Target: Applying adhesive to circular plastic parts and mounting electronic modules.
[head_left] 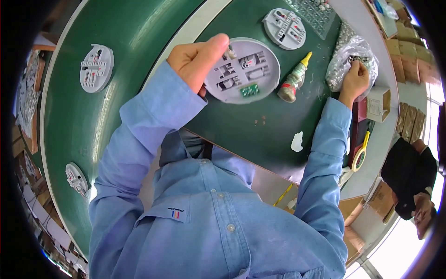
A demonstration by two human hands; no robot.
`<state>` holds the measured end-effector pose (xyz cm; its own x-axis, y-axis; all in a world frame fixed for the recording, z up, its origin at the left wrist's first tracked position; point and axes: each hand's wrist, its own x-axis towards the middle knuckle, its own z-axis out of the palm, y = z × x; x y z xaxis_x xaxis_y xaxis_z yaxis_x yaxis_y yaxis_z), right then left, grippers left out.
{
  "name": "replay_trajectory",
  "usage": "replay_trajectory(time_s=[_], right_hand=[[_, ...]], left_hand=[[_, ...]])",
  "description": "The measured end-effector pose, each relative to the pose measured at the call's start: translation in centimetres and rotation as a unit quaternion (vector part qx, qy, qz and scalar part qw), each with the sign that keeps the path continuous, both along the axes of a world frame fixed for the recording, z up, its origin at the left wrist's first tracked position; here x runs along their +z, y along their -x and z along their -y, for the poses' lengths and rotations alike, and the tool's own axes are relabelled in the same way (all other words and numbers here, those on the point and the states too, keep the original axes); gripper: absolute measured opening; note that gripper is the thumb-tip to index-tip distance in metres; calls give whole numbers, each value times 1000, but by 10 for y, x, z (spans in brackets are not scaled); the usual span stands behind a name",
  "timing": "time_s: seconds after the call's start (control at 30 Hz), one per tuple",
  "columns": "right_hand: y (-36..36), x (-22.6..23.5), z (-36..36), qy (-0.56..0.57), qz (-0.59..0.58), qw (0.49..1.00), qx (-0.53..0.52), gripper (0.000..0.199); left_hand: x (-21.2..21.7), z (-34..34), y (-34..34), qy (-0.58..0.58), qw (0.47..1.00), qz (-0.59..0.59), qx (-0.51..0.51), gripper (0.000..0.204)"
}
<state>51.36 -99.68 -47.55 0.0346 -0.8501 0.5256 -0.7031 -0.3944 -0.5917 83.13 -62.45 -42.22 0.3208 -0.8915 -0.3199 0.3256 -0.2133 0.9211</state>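
Observation:
My left hand [197, 60] grips the left rim of a round white plastic housing [272, 76], thumb on top, tilted above the green bench. Small parts sit in its moulded recesses, and a little green circuit board [250, 90] lies near its lower edge. On the right, my right hand [356, 80] reaches into the mouth of a clear plastic bag [335, 72] of small dark metal pieces. Its fingertips are pinched together at the pieces; what they hold is too small to make out. Between the hands lies a glue bottle [296, 76] with a yellow nozzle.
Another round housing [284, 29] lies at the back beside a clear tray [318, 16]. More housings [96, 68] rest on the green belt at left. Yellow-handled scissors [360, 152] and a small open box [378, 103] sit at right. A person [409, 172] is beyond.

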Motion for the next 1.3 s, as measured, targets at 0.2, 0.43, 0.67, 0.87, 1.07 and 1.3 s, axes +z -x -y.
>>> replay_trajectory(time_s=[0.2,0.43,0.67,0.87,1.07,1.3], right_hand=[[-1,4,2,-17,54,998,5,25],[-7,6,-1,-18,26,999,-9,26],[-4,3,6,-27,43,999,-4,26],[-2,3,9,-22,49,999,-3,26],[-2,2,11,-27,56,998,-3,25],[1,0,18,-29,50,998,-1,26]], left_hand=[[-20,14,-1,-20,1000,-3,4,58],[-22,25,-8,-39,999,-34,-3,59],[-20,30,-11,-36,998,-42,-12,59],[-25,36,-13,-37,998,-36,-20,68],[-20,41,-18,-26,998,-18,-53,59],[-27,49,-15,-25,999,-21,-38,60]])
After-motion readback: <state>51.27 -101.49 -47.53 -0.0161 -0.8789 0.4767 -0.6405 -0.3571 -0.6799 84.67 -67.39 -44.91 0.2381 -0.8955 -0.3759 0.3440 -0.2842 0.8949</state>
